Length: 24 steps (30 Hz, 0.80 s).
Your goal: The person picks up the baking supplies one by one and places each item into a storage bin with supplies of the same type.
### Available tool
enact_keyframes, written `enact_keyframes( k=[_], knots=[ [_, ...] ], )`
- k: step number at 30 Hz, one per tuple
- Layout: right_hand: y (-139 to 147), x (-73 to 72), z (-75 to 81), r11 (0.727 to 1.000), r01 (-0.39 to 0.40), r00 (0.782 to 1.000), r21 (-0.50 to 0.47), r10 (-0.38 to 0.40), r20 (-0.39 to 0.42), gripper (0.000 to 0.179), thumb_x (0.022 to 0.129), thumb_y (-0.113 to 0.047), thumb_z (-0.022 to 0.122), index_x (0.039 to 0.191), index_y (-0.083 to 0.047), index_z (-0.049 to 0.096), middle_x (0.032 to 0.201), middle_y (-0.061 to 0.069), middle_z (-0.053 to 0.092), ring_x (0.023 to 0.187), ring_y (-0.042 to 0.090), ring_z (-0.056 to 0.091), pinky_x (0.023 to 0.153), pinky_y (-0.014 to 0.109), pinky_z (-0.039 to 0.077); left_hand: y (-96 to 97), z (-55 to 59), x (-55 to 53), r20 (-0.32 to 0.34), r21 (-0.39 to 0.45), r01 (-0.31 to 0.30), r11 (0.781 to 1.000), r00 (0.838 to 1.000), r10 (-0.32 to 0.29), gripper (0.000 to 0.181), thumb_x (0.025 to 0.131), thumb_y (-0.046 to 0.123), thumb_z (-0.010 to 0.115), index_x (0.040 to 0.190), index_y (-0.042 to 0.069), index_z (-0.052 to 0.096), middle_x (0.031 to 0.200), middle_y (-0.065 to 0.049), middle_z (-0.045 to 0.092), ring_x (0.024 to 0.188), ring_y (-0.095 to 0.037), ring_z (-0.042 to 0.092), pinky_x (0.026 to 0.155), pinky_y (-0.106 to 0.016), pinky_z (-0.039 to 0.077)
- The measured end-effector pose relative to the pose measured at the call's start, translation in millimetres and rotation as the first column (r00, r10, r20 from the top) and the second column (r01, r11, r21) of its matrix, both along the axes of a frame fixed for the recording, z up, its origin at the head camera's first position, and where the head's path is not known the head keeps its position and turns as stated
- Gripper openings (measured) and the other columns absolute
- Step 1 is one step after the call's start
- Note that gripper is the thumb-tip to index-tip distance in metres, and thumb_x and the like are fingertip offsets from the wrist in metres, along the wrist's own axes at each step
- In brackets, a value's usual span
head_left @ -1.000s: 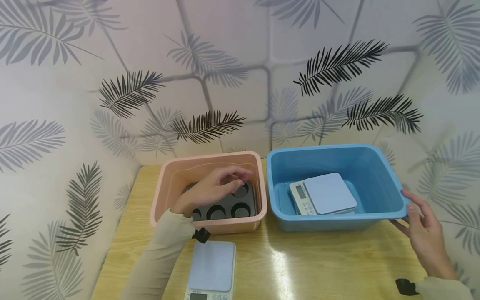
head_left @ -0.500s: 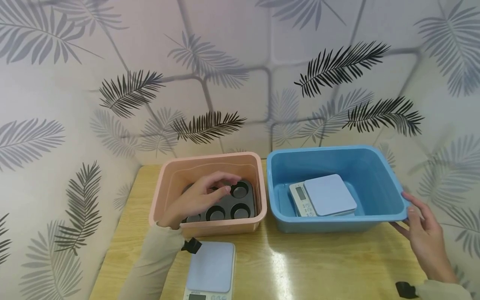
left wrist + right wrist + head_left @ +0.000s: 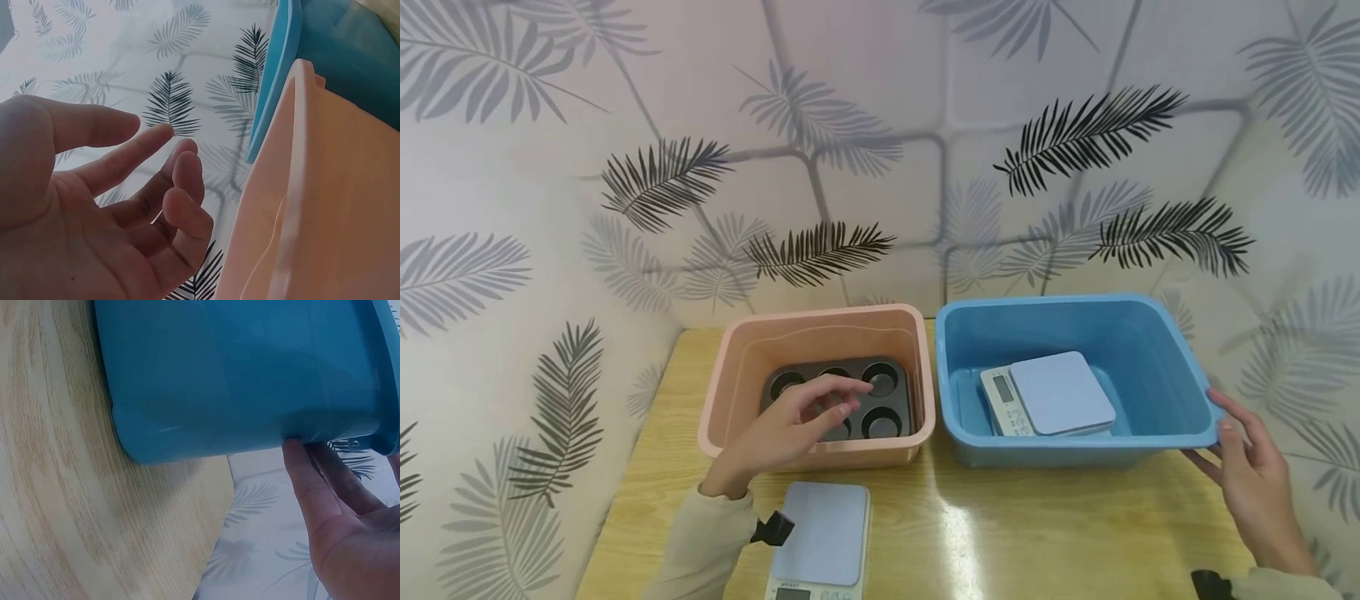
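My left hand (image 3: 793,425), fingers loosely curled with nothing in them, is over the near rim of a pink plastic basin (image 3: 711,408). Inside that basin lies a dark muffin pan (image 3: 857,404), partly hidden by the hand. In the left wrist view the fingers (image 3: 187,219) stand apart from the basin's wall. My right hand (image 3: 1258,479) holds the right near corner of a blue basin (image 3: 1172,375), thumb at the rim and fingertips against the outer wall in the right wrist view. A white kitchen scale (image 3: 1060,393) lies tilted sideways in the blue basin.
Another white kitchen scale (image 3: 823,533) lies on the wooden table (image 3: 1045,533) in front of the pink basin, close to the left sleeve. Behind the basins rises a wall (image 3: 910,200) with a leaf pattern. The two basins stand side by side.
My left hand has drawn back toward the near left over the pink basin, uncovering more of the muffin pan. The right hand stays at the blue basin's corner.
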State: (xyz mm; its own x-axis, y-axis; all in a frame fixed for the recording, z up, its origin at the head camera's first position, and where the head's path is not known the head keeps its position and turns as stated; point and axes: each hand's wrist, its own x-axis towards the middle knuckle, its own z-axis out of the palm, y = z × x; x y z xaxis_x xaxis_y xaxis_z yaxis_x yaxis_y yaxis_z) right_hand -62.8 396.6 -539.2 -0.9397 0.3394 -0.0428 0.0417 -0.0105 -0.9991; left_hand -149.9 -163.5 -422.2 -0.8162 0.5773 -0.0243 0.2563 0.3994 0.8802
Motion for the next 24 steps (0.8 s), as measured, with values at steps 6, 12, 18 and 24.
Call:
enact_keyframes(
  k=[6, 12, 18, 24],
  knots=[
    [-0.9, 1.3, -0.8, 1.000, 0.000, 1.000, 0.006, 0.000, -0.007, 0.051, 0.118, -0.030, 0.043, 0.168, -0.023, 0.044, 0.173, 0.012, 0.036, 0.105, -0.014, 0.068, 0.077, 0.012, 0.062, -5.8, -7.8, 13.3, 0.022, 0.033, 0.003, 0.999, 1.000, -0.004, 0.033, 0.113, 0.019, 0.060, 0.146, 0.020, 0.068, 0.114, -0.009, 0.072, 0.093, -0.032, 0.066, 0.074, -0.026, 0.055],
    [-1.9, 0.6, 0.1, 1.000, 0.001, 1.000, 0.012, -0.001, -0.011, 0.051, 0.118, -0.030, 0.043, 0.168, -0.024, 0.045, 0.171, 0.011, 0.038, 0.105, -0.014, 0.068, 0.077, 0.012, 0.062, -6.5, -14.6, 22.1, 0.056, 0.070, 0.027, 0.997, 0.998, -0.031, 0.034, 0.113, 0.014, 0.058, 0.146, 0.015, 0.067, 0.109, -0.012, 0.073, 0.085, -0.014, 0.062, 0.074, -0.023, 0.053],
    [-3.1, 0.6, 0.5, 1.000, 0.015, 1.000, 0.024, -0.016, 0.014, 0.051, 0.118, -0.032, 0.043, 0.168, -0.025, 0.045, 0.173, 0.011, 0.038, 0.104, -0.015, 0.068, 0.076, 0.011, 0.062, -8.8, -21.5, 29.3, 0.070, 0.033, 0.011, 0.999, 0.997, -0.014, 0.033, 0.114, 0.017, 0.057, 0.145, 0.017, 0.068, 0.104, -0.007, 0.070, 0.083, -0.014, 0.062, 0.071, -0.023, 0.053],
    [-2.0, 0.5, 0.3, 1.000, 0.007, 1.000, 0.009, -0.007, -0.002, 0.051, 0.118, -0.030, 0.043, 0.168, -0.023, 0.045, 0.164, 0.009, 0.045, 0.104, -0.014, 0.070, 0.076, 0.012, 0.062, -15.6, -29.0, 35.1, 0.085, 0.019, 0.008, 1.000, 0.996, -0.009, 0.033, 0.115, 0.019, 0.057, 0.146, 0.014, 0.067, 0.107, -0.009, 0.070, 0.083, -0.016, 0.065, 0.074, -0.026, 0.058]
  ],
)
